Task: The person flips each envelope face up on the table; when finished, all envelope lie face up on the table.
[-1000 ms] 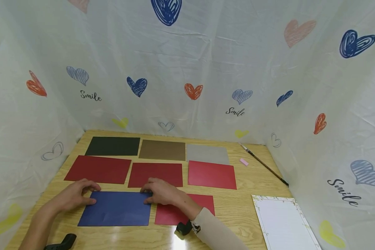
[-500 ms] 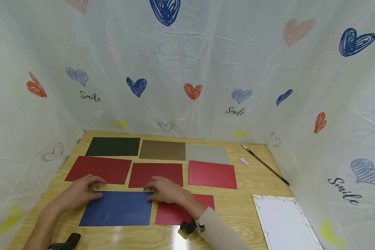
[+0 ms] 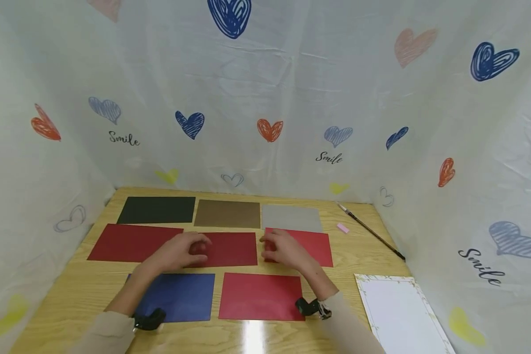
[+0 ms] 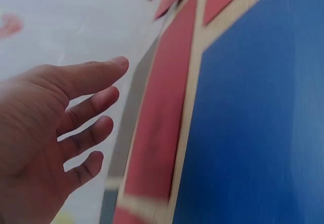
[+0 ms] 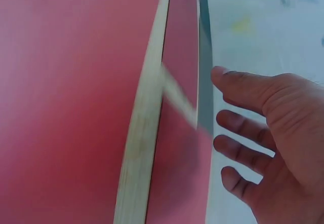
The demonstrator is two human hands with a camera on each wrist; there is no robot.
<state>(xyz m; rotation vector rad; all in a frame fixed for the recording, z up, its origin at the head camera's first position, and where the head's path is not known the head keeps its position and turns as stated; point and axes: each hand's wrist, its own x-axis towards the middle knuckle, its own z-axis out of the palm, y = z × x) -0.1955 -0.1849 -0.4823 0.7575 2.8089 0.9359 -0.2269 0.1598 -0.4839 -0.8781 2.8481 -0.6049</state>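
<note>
Though earlier at blue paper (image 3: 182, 297), hands (image 3: 177, 252) (image 3: 287, 250) now over red sheets (image 3: 234, 250) (image 3: 316, 247).

Tabletop (image 3: 75, 295) looked like light wood, grain visible, glossy enough for a white glare at bottom centre of the head view. Middle-row red sheets (image 3: 234, 249) looked like smooth card or stiff paper, couldn't tell which. Blue sheet (image 3: 188, 297), lower left of centre, was smooth with a faint sheen. Dark green sheet (image 3: 156, 210), left of centre, read matt. Backdrop (image 3: 159, 64) was creased plastic or cloth, couldn't tell. Sleeves (image 3: 349, 324) were matt cloth; wrist devices (image 3: 307, 307) looked like black plastic. White sheet (image 3: 402, 314), lower right, was paper.
</note>
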